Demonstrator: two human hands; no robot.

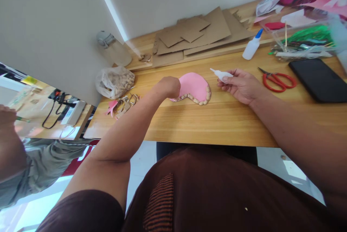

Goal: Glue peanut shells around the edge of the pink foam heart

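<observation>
A rounded pink cutout (193, 83) lies on the wooden table, with beige shell-like pieces (193, 98) lining its lower edge. My left hand (170, 86) is closed at the cutout's left side; its fingertips are turned away, so anything in them is hidden. In my right hand (238, 85) is a small white glue bottle (225, 76), gripped by thumb and fingers, its thin nozzle pointing left toward the cutout without touching it. Just right of that hand rest red-handled scissors (279, 81).
A second glue bottle (252, 47) with a blue cap stands behind. Cardboard sheets (195, 33) lie at the back. At left are a plastic bag (115, 82) of beige pieces and scraps (124, 105). A black phone (320, 80) and a craft box (306, 42) sit right. Another person's arm (11, 145) shows far left.
</observation>
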